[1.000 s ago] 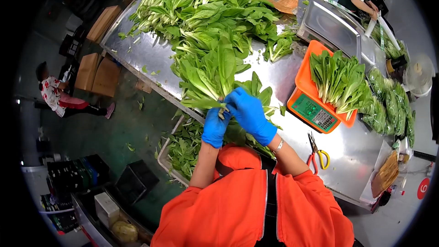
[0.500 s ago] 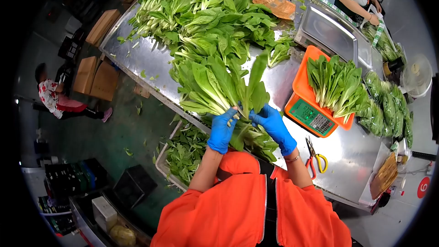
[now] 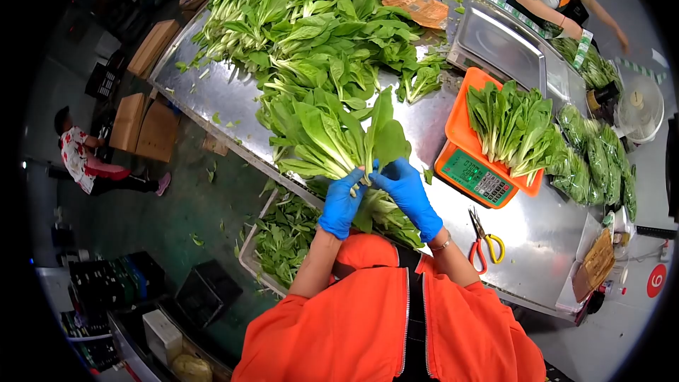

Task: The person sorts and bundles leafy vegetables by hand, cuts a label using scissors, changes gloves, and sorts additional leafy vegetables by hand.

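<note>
My left hand (image 3: 342,204), in a blue glove, is closed round the stem ends of a bunch of leafy greens (image 3: 322,134) at the table's front edge. Blue-gloved too, my right hand (image 3: 409,194) pinches the base of an upright leafy stalk (image 3: 385,134) just beside the bunch. The fingertips of both hands nearly meet at the stem bases. Beyond them a large heap of greens (image 3: 304,21) covers the back left of the metal table (image 3: 237,110). More leaves lie under my wrists, partly hidden.
An orange scale (image 3: 472,176) holds greens on its tray; scissors (image 3: 484,240) lie in front. Bagged greens (image 3: 601,155) are at the right, a flat scale (image 3: 498,49) behind. A bin of leaves (image 3: 283,237) stands below the edge. Two people are nearby, back right and far left.
From one second ago, my hands parted, then came close again, with the single stalk now apart from the bunch. The person at the back right has stretched out an arm.
</note>
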A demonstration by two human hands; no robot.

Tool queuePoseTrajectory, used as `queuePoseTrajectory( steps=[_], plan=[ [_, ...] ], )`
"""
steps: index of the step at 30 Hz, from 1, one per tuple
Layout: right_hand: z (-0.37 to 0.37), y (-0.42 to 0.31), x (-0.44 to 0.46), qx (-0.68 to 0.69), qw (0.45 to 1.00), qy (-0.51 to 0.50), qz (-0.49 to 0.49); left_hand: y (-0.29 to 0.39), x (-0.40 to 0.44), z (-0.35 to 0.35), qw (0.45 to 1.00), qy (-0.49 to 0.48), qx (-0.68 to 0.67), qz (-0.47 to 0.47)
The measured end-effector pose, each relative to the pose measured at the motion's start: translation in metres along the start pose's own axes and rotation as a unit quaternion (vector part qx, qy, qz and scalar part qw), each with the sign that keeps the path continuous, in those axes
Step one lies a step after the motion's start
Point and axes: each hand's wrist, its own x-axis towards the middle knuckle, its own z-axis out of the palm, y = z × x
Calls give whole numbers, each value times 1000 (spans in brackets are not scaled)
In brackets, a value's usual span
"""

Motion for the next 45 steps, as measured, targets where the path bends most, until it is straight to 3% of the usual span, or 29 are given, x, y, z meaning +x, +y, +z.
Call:
queuePoseTrajectory(
  steps=[6, 9, 10, 12, 14, 16, 17, 18, 19, 20, 22, 23, 24, 25, 28, 30, 32, 38, 42, 45],
  plan=[
    [4, 1, -3, -108, 993, 32, -48, -4, 0, -1, 999, -36, -8, -37],
    [-3, 6, -3, -146, 987, -4, -71, -2, 3, -13, 998, -35, -28, -50],
    [-7, 5, -5, -117, 991, -51, -37, -4, 2, -16, 998, -33, -30, -50],
    [-14, -3, -12, -86, 991, -100, 0, -7, 2, -21, 965, -56, 231, 110],
    [-24, -21, -23, 9, 980, -174, 98, 3, 11, -14, 981, -27, 175, 83],
    [-39, -11, -22, -25, 979, -169, 115, 13, 3, 2, 999, 7, -3, 42],
    [-45, -10, -20, -321, 943, -69, 59, 13, 3, 0, 998, -5, 28, 56],
    [-47, -10, -19, -585, 810, 36, -4, 12, 2, -1, 998, -3, 28, 54],
    [-41, -15, -16, -531, 836, 128, -60, 11, 2, -1, 997, 1, 62, 46],
    [-30, -28, -15, -532, 835, 129, -58, 9, 2, 0, 995, 4, 95, 39],
    [-3, -51, -14, -310, 945, 54, -91, -3, 3, -2, 991, -7, 119, 62],
    [8, -49, -8, -309, 945, 58, -89, -8, 5, -7, 982, -10, 178, 69],
    [17, -43, -1, -354, 921, 75, -146, -10, 5, -8, 969, -13, 235, 75],
    [21, -38, 6, -397, 891, 90, -202, -14, 5, -2, 955, -19, 256, 146],
    [22, -17, 22, -343, 916, 106, -180, -6, -1, 13, 957, 5, 271, 105],
    [19, -13, 23, -309, 929, 103, -173, -2, -9, 14, 965, -19, 240, 106],
    [15, -14, 22, -177, 974, 85, -114, 1, -14, 22, 989, -19, 126, 76],
    [2, -18, -7, 24, 991, 64, -112, 5, 1, -9, 998, 45, -22, 32],
    [-29, -24, -26, 43, 998, 31, -37, 3, 14, -35, 994, 45, 39, 88],
    [-42, -15, -21, 81, 990, 107, -41, 13, 3, -2, 996, -11, 32, 84]
  ],
)
